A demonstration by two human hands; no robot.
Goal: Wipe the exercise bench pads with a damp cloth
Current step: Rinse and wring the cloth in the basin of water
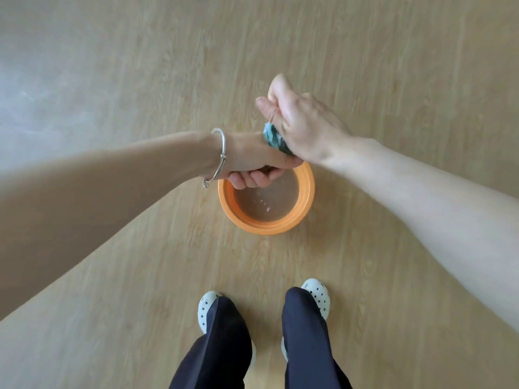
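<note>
Fingers [254,178] of left hand [250,158] curled tight round lower end of teal cloth [272,139], knuckles tucked under. Right hand [299,122] clamps upper end, most of its fingers hidden behind palm. Cloth bunched into twist between 2 fists, only small bit showing. Both hands sit above far rim of orange bowl [264,228] on wood floor [393,66], murky water [266,203] inside with few ripples. Silver bangle [222,155] on left wrist. 2 white holey clogs [206,306] and dark trousers [222,346] at bottom, near bowl but not touching.
</note>
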